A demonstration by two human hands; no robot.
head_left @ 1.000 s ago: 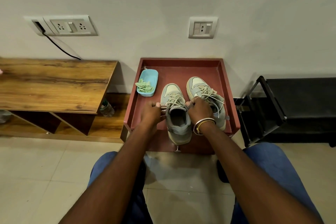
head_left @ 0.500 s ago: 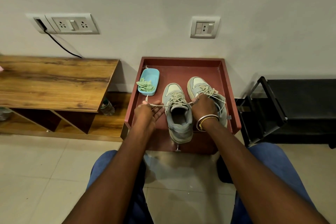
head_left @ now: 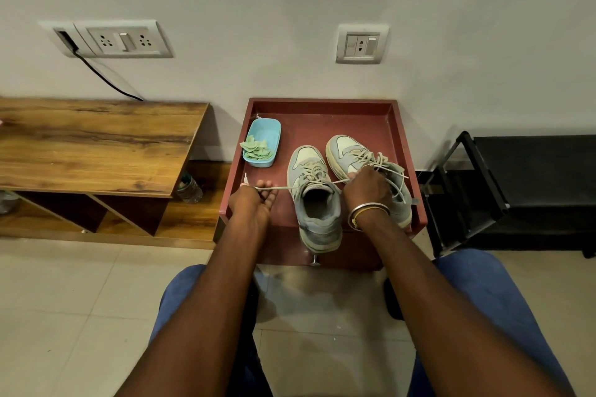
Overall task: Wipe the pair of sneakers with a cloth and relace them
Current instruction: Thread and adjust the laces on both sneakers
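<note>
Two grey-blue sneakers with cream toes stand side by side on a red-brown tray table (head_left: pixel 322 113). The left sneaker (head_left: pixel 317 203) has its heel over the front edge. Its cream lace (head_left: pixel 280 187) is stretched sideways across its top eyelets. My left hand (head_left: pixel 253 200) pinches the lace's left end, out to the sneaker's left. My right hand (head_left: pixel 367 185) grips the other end, partly covering the right sneaker (head_left: pixel 354 151), whose laces lie loose. A crumpled green cloth (head_left: pixel 256 147) sits in a light blue tub (head_left: pixel 269 135) at the tray's back left.
A low wooden bench (head_left: pixel 96 145) stands left of the tray with a plastic bottle (head_left: pixel 190 188) on its lower shelf. A black rack (head_left: pixel 516 184) is on the right. Wall sockets and a black cable hang above. My knees in blue trousers frame the tiled floor.
My hands have pulled apart from the left sneaker's top. The left hand moved out leftward and the lace now runs taut between both hands.
</note>
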